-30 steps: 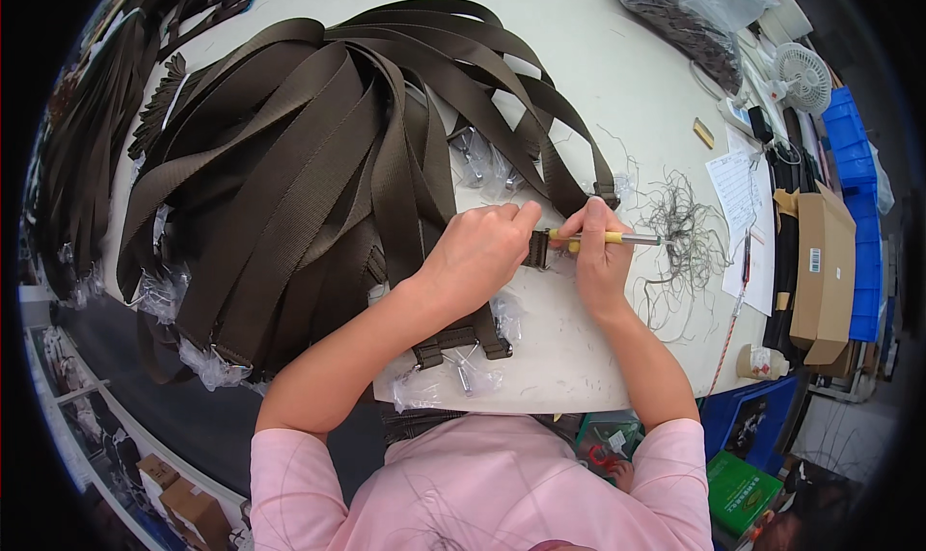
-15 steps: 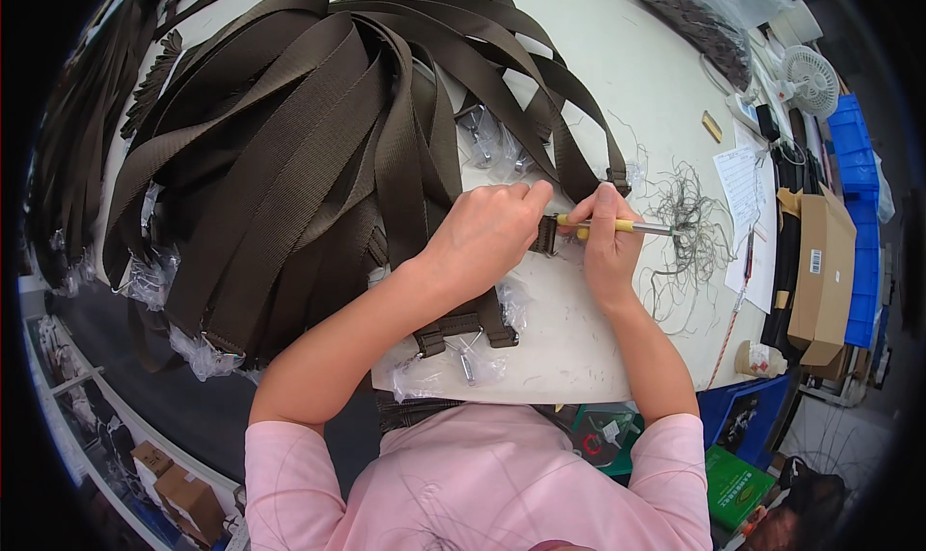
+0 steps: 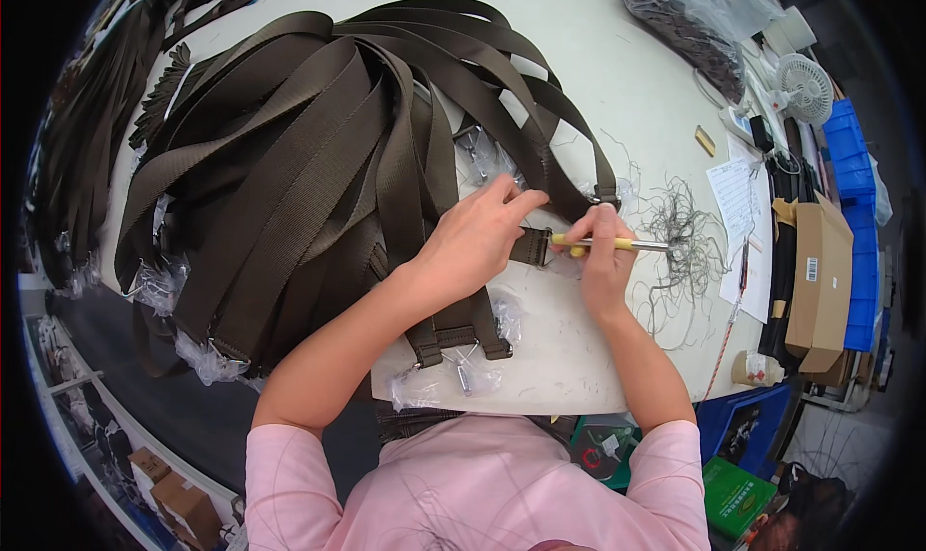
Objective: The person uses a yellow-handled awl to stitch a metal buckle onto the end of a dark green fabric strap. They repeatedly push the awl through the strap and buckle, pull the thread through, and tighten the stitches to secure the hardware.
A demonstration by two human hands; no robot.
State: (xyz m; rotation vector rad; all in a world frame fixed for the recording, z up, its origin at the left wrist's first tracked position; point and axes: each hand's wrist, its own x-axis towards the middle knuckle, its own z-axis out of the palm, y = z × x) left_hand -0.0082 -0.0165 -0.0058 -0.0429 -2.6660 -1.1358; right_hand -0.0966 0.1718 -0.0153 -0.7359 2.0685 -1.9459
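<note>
My left hand [image 3: 475,235], its visible fingers bent and apart, is over a dark olive webbing strap, beside its folded buckled end [image 3: 532,247]. My right hand [image 3: 605,262] grips a slim yellow-handled tool with a metal shaft [image 3: 644,244] at that end. A big heap of looped straps [image 3: 270,165] covers the table's left half, with plastic-wrapped metal fittings [image 3: 207,356] among them. Another buckled end [image 3: 453,339] lies below my left hand. Loose thread scraps [image 3: 680,262] lie right of my right hand.
Along the right stand a small fan [image 3: 803,88], papers [image 3: 733,199], a cardboard box [image 3: 818,281], blue bins [image 3: 844,156] and a small container [image 3: 754,368]. A plastic bag of dark material [image 3: 680,21] lies at the back. More straps [image 3: 92,146] hang at the left.
My left hand's fingers have lifted and spread, and the hand has shifted left since half a second ago, showing more of the buckled end. My right hand still holds the tool.
</note>
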